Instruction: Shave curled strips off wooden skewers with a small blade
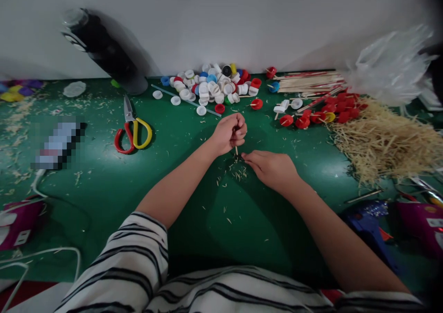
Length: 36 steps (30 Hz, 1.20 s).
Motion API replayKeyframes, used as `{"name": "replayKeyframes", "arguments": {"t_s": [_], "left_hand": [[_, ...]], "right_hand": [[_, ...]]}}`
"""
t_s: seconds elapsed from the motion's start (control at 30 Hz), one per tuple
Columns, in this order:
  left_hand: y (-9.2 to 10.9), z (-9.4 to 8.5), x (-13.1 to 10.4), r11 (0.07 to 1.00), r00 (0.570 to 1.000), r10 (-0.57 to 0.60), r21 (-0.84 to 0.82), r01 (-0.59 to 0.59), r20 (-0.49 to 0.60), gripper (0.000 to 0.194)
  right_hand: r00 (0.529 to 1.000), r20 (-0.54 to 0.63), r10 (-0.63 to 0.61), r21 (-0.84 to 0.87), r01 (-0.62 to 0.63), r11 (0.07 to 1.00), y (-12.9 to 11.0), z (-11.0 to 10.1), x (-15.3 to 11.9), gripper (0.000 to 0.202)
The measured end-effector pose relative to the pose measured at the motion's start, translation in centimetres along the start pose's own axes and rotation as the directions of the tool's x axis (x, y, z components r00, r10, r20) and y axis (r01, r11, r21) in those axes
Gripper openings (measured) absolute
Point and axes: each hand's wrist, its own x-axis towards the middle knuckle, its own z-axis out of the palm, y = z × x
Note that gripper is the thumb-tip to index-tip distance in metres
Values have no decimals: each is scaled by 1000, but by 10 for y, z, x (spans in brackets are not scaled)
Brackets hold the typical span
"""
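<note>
My left hand (230,134) is closed around something dark red, mostly hidden by the fingers, from which a thin wooden stick (236,150) points down. Close by on the right, my right hand (273,169) pinches a small dark tool, perhaps a blade, at the stick's lower tip. Pale wood shavings (238,174) lie scattered on the green table under both hands. Beyond them is a heap of mostly white bottle caps (207,88), with a red cap (219,109) at its near edge.
Scissors (133,128), a phone (59,143) and a black bottle (110,55) are at left. Wooden sticks (308,83), red caps on sticks (302,119), a straw-like pile (387,140), a plastic bag (391,64) and a blue tool (370,225) are at right.
</note>
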Motion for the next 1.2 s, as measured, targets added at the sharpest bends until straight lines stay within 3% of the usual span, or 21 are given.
{"name": "replayKeyframes", "arguments": {"t_s": [0.73,0.9,1.2], "left_hand": [[1,10,-2,998,996,-47,45,50,-73,20],[6,2,2,995,989,-32,-97,18,-146,23],[5,-7,3,984,999,-9,-180,1,-41,20]], "right_hand": [[998,64,24,-31,-22,999,-8,-2,-12,35],[997,80,2,-5,-2,1000,-11,-4,-18,31],[999,-39,-2,74,5,997,-7,3,-20,31]]}}
